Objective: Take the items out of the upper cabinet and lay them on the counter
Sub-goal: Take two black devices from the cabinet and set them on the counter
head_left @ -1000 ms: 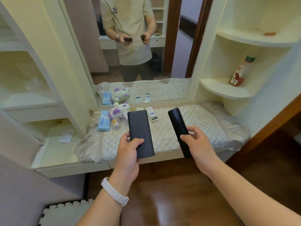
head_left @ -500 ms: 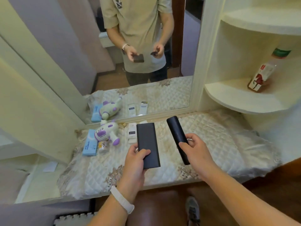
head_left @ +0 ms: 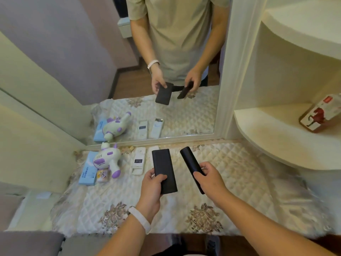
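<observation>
A big mirror (head_left: 184, 111) stands at the back and shows a person holding two dark things. Below it lies the surface (head_left: 243, 178), covered with a pale quilted cloth with brown flowers. On the right a round cream shelf (head_left: 273, 139) sticks out from the wall, and a bottle (head_left: 321, 115) with a red horse on its label rests on it. The two hands are apart, side by side over the middle of the surface. The left hand (head_left: 153, 189), with a white band (head_left: 140, 218) on its wrist, grips the near end of a flat black block (head_left: 163, 167). The right hand (head_left: 211, 179) is wrapped round a black rounded bar (head_left: 190, 161). Both black things point toward the mirror; I cannot tell if they touch the cloth. On the left of the surface lies a white and purple toy (head_left: 108, 159), with a blue box (head_left: 88, 172) just beside it. A white remote (head_left: 138, 161) lies between the toy and the black block. A small packet (head_left: 103, 175) sits by the blue box.
</observation>
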